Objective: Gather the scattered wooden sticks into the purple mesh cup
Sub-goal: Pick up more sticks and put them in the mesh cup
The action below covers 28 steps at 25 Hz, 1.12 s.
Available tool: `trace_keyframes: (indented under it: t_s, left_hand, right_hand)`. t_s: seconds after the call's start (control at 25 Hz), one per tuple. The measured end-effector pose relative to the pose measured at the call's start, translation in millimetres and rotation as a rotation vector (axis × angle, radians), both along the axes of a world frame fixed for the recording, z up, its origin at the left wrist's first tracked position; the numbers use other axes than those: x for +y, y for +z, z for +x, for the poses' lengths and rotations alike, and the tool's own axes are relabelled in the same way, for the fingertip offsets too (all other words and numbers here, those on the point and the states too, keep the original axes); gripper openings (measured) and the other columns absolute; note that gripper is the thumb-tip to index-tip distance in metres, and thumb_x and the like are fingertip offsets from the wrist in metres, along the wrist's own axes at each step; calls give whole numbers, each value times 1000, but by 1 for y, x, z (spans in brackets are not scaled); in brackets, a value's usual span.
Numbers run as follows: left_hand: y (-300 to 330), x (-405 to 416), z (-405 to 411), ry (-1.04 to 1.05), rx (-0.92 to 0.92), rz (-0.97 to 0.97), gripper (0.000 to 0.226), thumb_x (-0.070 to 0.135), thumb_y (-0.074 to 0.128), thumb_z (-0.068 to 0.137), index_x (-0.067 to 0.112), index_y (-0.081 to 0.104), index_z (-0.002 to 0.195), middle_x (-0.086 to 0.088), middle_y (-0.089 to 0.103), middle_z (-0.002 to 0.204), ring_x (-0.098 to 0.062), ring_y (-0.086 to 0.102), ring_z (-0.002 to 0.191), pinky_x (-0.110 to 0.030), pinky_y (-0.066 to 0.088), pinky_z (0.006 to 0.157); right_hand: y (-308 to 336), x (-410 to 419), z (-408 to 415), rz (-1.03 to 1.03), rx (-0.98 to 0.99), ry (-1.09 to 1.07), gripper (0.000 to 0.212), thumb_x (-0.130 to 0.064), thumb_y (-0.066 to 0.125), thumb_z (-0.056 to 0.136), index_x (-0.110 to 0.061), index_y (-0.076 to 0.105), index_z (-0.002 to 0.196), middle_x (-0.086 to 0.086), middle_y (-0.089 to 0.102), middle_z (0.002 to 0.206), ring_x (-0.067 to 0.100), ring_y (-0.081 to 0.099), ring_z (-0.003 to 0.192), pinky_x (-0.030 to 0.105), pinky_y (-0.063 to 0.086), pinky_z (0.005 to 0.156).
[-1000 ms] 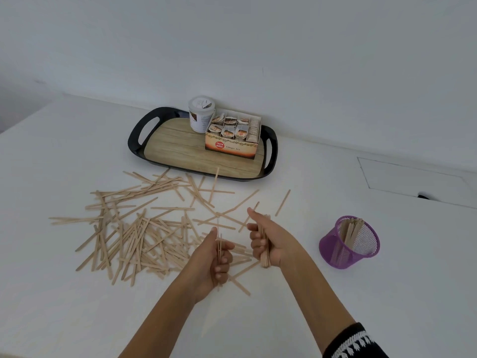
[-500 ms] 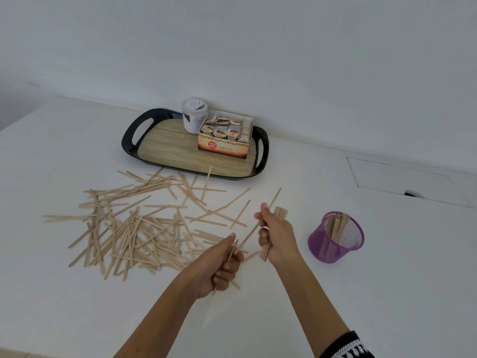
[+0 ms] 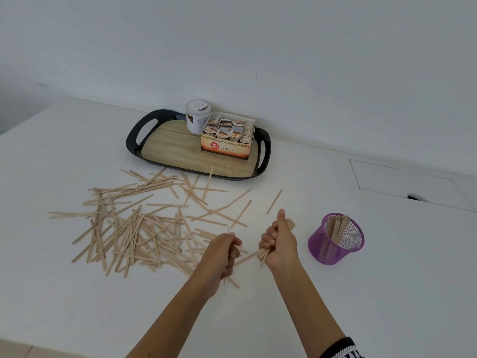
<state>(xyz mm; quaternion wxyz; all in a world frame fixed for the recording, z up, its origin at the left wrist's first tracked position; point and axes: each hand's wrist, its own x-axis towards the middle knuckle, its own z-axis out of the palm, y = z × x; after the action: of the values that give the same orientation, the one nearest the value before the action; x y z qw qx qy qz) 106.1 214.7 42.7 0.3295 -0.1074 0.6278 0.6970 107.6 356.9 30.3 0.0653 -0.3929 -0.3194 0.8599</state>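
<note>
1. The right hand (image 3: 280, 244) grips a bundle of sticks (image 3: 263, 254) in its fist, just left of the purple mesh cup (image 3: 336, 239).
2. The left hand (image 3: 223, 254) pinches a single stick (image 3: 228, 231) upright.
3. Scattered wooden sticks (image 3: 134, 228) cover the white table (image 3: 387, 293) left of both hands.
4. The cup already has sticks in it.

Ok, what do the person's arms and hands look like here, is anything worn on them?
Both hands are bare: no gloves, rings or watch show on the left hand or the right hand. The left forearm is bare as far as the frame shows. The right arm has a dark sleeve cuff with a white pattern, pushed up toward the elbow at the bottom edge.
</note>
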Motion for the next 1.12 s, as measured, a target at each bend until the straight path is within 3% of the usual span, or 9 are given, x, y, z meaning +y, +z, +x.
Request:
trace_keyframes:
  t_s: [0.08,0.16,0.28,0.36,0.48,0.6,0.72,0.92,1.12]
  left_hand:
    - [2,0,-3,14,75,-23,24,18,40,97,6,59,90,-1,52,63,-10,41,49,-21,35,48]
    - [8,0,-6,-42,211,-93,28,23,43,97,12,68,91,1,64,85,-7,57,74,-23,45,68]
    - [17,5,-12,-165,302,-183,25,35,50,93,23,72,94,15,58,110,5,50,99,-19,37,75]
    - [19,8,-17,-273,307,-238,26,36,50,92,18,69,92,10,62,103,-2,57,94,-20,39,74]
    - [16,7,-20,-386,322,-208,30,34,47,95,16,65,79,3,67,88,-10,62,94,-23,43,83]
    - [8,6,-21,-426,316,-121,26,34,45,98,31,68,110,13,66,113,1,55,111,-22,40,95]
    - [-9,9,-15,-335,375,-162,33,29,46,97,28,58,128,15,55,128,-1,48,117,-23,36,100]
    - [-56,-9,3,-239,1168,-909,39,28,36,89,20,63,116,-2,59,126,-28,48,127,-46,41,98]
    - [-87,-14,12,-387,1182,-1112,50,35,26,97,16,54,133,-10,44,146,-32,30,140,-49,19,113]
  right_hand:
    - [-1,-2,3,-16,-73,113,43,-45,68,81,-18,42,61,-6,31,43,6,27,32,16,24,33]
    - [-1,-5,8,-22,-133,248,43,-49,70,78,-17,45,64,-5,34,47,7,28,35,18,26,36]
    - [-9,-16,15,51,-128,444,52,-62,66,75,-10,60,78,1,49,60,10,38,46,20,34,46]
    - [-13,-22,18,101,-89,467,66,-68,65,70,-5,71,89,8,63,75,16,45,61,25,39,59]
    - [-11,-22,24,120,-60,453,53,-64,64,70,-12,66,72,1,52,56,11,37,49,22,35,47]
    - [-6,-21,27,108,-39,381,46,-59,62,74,-17,53,60,-3,34,48,10,34,44,22,35,43]
    - [5,-18,27,154,8,285,45,-56,59,79,-18,48,58,-3,32,51,7,33,42,19,34,40]
    - [13,3,18,708,194,0,54,-29,61,90,-5,29,53,10,26,45,15,21,38,25,20,39]
    - [-14,6,17,1014,189,-88,52,-3,60,89,-6,23,52,13,17,50,21,19,48,33,20,47]
